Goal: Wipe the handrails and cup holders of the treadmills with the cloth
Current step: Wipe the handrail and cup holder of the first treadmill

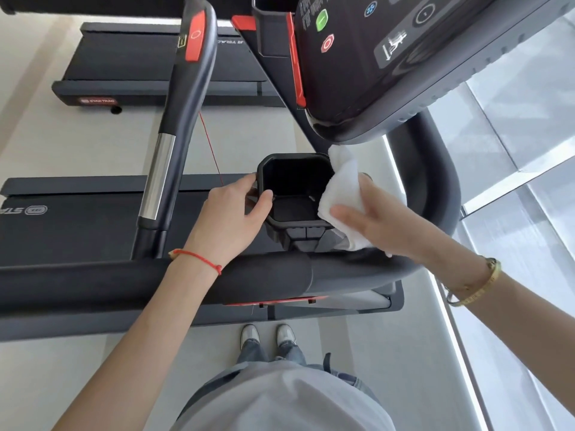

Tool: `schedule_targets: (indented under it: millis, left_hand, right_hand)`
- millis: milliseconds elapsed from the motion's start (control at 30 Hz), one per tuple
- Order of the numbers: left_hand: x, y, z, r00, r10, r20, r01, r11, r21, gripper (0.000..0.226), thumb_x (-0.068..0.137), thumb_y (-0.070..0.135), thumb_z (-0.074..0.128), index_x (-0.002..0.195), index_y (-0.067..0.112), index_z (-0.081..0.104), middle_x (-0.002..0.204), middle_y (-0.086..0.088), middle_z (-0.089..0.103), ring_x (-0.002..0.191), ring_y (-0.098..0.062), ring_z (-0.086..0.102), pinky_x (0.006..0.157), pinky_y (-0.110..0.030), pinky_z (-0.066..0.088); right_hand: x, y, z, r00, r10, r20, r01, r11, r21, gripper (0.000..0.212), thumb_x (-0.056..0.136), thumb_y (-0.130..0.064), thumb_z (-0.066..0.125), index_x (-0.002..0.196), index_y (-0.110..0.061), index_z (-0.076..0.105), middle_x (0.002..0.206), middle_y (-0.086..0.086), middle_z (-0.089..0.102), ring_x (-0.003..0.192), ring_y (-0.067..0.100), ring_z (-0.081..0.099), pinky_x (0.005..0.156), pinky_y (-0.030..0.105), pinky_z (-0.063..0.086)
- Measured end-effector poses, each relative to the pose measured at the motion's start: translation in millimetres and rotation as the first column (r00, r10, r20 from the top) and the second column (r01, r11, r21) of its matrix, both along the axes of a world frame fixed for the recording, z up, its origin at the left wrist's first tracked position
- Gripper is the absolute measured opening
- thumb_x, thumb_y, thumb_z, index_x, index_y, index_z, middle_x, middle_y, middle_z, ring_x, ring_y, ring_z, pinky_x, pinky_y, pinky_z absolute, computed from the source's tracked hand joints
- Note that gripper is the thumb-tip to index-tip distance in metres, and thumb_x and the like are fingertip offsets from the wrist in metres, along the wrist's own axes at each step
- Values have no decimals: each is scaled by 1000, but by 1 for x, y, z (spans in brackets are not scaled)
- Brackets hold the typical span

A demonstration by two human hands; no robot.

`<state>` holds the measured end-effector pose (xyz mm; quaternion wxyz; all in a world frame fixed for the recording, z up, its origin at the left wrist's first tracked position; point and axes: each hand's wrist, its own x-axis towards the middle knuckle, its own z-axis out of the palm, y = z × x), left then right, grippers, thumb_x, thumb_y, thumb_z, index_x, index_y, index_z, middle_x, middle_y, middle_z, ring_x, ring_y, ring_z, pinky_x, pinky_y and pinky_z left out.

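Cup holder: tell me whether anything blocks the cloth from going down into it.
Nothing visible does. The cup holder is open at the top and looks empty inside. The cloth, held by the right hand, already lies over its right rim. The left hand grips only the left rim, clear of the opening.

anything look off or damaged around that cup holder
Nothing stands out. The black cup holder looks intact and empty, no spill visible. The left hand grips its rim while the right hand presses the white cloth against its side.
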<state>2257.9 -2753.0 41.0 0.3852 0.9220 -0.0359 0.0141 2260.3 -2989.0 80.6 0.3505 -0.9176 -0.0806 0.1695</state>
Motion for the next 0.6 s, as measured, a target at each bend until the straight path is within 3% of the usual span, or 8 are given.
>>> schedule_targets:
  millis: [100, 200, 267, 333, 400, 433, 500, 600]
  left_hand:
    - [0, 1, 1, 1000, -5, -13, 5, 1000, -14, 33, 98, 39, 49, 127, 29, 61, 100, 9, 72, 94, -9, 67, 85, -20, 46]
    - [0, 1, 2, 1000, -13, -20, 13, 1000, -15, 35, 99, 40, 47, 129, 29, 60, 100, 10, 72, 90, -6, 66, 80, -13, 42]
    - [0, 1, 2, 1000, -13, -17, 12, 1000, -8, 35, 101, 39, 43, 129, 26, 60, 87, 15, 68, 79, 0, 63, 71, -5, 40]
    - [-1, 1, 3, 1000, -5, -13, 5, 1000, -10, 35, 103, 37, 39, 128, 24, 61, 74, 14, 63, 71, -2, 60, 67, -12, 45]
    - [-2, 0, 4, 1000, 5, -10, -6, 1000, -23, 35, 105, 33, 36, 125, 19, 62, 76, -2, 68, 74, -15, 63, 77, -32, 50]
    - [-2, 0, 5, 1000, 6, -14, -7, 999, -31, 36, 105, 32, 35, 122, 16, 62, 80, -8, 69, 77, -21, 64, 80, -38, 50]
    - [-3, -1, 6, 1000, 8, -23, -9, 999, -36, 36, 105, 30, 34, 113, 10, 62, 74, -9, 66, 72, -23, 61, 75, -41, 49]
    - [-2, -1, 4, 999, 19, -29, -19, 1000, -10, 33, 105, 29, 33, 96, 11, 59, 59, 2, 51, 60, -15, 51, 63, -38, 41]
  right_hand:
    - [-15, -9, 7, 991, 102, 90, -95, 992, -79, 42, 98, -35, 49, 126, -6, 40, 88, -6, 58, 75, 0, 56, 68, 14, 42]
    - [-26, -10, 14, 931, 320, 178, -298, 944, -139, 64, 97, -46, 38, 149, -12, 24, 138, -17, 39, 109, -22, 40, 90, -4, 26]
    - [-27, -4, 14, 834, 507, 217, -448, 852, -269, 73, 95, -55, 29, 153, -13, 19, 153, -16, 19, 141, -14, 8, 111, 2, 3]
    - [-20, 7, 14, 757, 615, 219, -493, 759, -425, 73, 95, -58, 21, 149, -9, 33, 154, -2, 34, 147, 8, 16, 118, 14, -2]
    - [-9, 21, 15, 729, 655, 201, -492, 705, -511, 68, 96, -57, 18, 126, -9, 54, 126, 4, 61, 127, 22, 47, 114, 22, 19]
    - [-3, 29, 14, 735, 649, 195, -482, 704, -522, 62, 97, -56, 19, 109, -11, 58, 101, 0, 64, 110, 23, 55, 102, 24, 29]
    - [9, 48, 9, 770, 625, 129, -493, 711, -502, 55, 99, -56, 22, 84, -13, 54, 66, -8, 50, 85, 24, 57, 78, 26, 29]
    - [24, 69, 3, 802, 596, -49, -548, 700, -457, 61, 99, -59, 17, 69, -17, 52, 60, -9, 46, 73, 19, 51, 80, 30, 29]
